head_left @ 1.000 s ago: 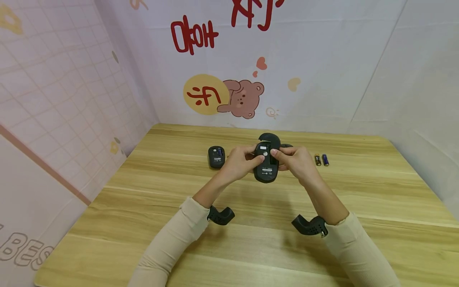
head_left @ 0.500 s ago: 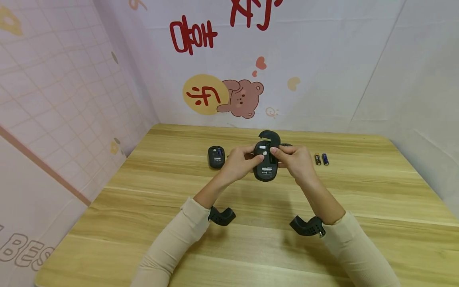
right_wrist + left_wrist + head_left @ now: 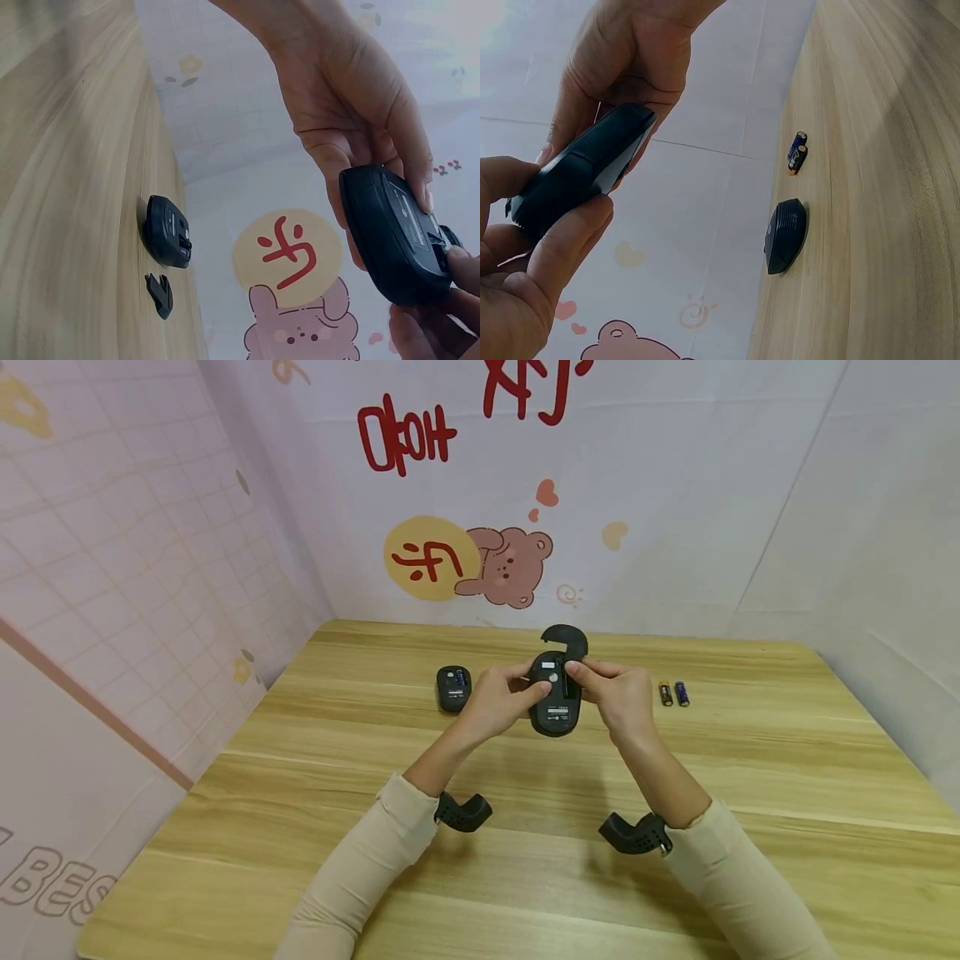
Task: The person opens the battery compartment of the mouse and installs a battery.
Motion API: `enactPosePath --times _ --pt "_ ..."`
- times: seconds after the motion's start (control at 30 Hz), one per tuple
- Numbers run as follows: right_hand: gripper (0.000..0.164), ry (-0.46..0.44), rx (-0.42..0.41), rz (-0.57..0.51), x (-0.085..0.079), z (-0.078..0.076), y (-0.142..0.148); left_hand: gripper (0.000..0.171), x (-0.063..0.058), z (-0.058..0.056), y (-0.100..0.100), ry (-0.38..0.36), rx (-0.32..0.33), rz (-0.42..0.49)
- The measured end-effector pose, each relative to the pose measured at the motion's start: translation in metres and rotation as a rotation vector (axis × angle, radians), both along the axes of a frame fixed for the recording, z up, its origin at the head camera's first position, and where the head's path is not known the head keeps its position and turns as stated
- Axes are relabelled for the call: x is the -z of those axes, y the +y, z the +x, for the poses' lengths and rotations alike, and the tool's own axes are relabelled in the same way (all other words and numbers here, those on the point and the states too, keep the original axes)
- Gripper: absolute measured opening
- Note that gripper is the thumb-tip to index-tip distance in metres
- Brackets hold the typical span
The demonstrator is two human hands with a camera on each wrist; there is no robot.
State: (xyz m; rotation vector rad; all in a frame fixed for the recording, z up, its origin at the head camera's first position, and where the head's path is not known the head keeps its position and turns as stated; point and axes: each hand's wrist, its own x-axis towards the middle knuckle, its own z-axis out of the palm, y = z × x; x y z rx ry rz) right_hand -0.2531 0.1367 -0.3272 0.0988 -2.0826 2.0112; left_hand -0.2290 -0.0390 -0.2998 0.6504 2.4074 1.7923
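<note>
Above the table (image 3: 525, 885), an upturned black mouse (image 3: 555, 720) is gripped by the left hand (image 3: 497, 700), while its hooked cover (image 3: 567, 634), pinched by the right hand (image 3: 621, 695), should be slid straight, untwisted

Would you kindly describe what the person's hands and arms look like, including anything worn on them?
The left hand and right hand are ungloved. Plain cream sleeves stop short of the wrists, where curved black mounts dotted with small holes are worn.

Left fingers (image 3: 517, 672) and right fingers (image 3: 604, 668) around a black mouse (image 3: 552, 700), cover (image 3: 573, 636) askew
</note>
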Motion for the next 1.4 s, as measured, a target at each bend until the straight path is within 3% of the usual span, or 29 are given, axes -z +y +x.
enactPosePath --times 0.2,0.3,0.43,0.5,0.6,0.87,1.13,1.4 --pt "0.04 0.025 0.055 -0.041 0.001 -0.003 0.001 0.045 0.003 0.0 0.001 -0.016 0.009 0.011" --pt "0.039 0.015 0.065 -0.053 0.001 -0.004 0.0 0.046 0.016 -0.01 0.0 -0.032 0.006 0.014" --pt "0.021 0.023 0.069 -0.105 -0.003 -0.007 0.0 0.047 0.032 -0.024 -0.003 -0.044 -0.02 0.004" --pt "0.012 0.029 0.065 -0.136 -0.005 -0.011 0.001 0.046 0.032 -0.025 -0.005 -0.055 -0.039 0.007" --pt "0.014 0.011 0.074 -0.143 -0.005 -0.019 0.004 0.045 0.031 -0.026 -0.01 -0.06 -0.069 0.015" --pt "0.033 -0.126 0.127 -0.009 0.019 -0.045 0.012 0.042 0.02 -0.028 -0.024 0.016 -0.121 0.064" --pt "0.029 -0.316 0.004 0.063 0.054 -0.068 0.022 0.04 0.013 -0.028 -0.028 0.053 -0.123 0.095" --pt "0.026 -0.38 -0.01 0.328 0.081 -0.082 0.021 0.043 0.013 -0.028 -0.028 0.054 -0.123 0.086"
